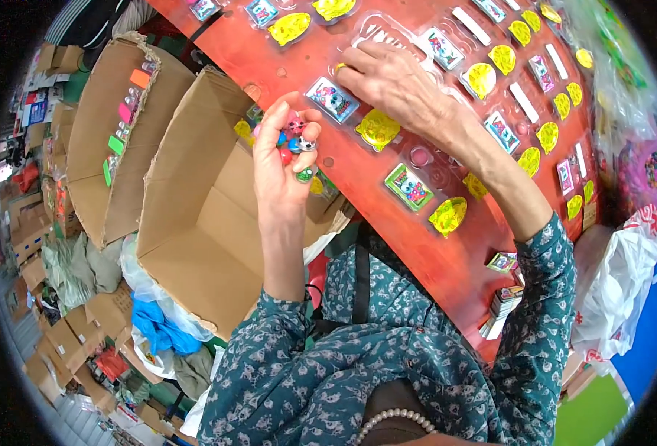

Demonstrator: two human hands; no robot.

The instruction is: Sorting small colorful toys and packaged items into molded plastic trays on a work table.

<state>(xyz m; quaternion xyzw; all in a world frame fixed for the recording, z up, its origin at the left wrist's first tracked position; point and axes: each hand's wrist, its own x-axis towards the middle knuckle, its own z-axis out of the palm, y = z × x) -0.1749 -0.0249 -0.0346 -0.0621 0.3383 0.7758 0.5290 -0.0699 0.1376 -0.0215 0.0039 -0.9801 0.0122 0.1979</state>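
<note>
Several small shiny round toys (301, 143), in pink, blue, red, green and black-and-white, lie gathered in my left hand (278, 175), its fingers curled round them above the table's edge. My right hand (395, 83) reaches over a clear plastic blister tray (379, 28), fingers bent down and pressed together. What they pinch, if anything, is hidden. Just below them a blue-edged card pack (332, 99) and a yellow oval piece (378, 129) sit in tray hollows. Nearer me, a tray holds a green card pack (408, 187), a yellow piece (448, 216) and a pink round toy (419, 156).
More filled trays run in rows across the red table (388, 212). Small cards are stacked (503, 303) at its near edge. An open cardboard box (220, 223) stands left of the table. Plastic bags (616, 286) hang at the right.
</note>
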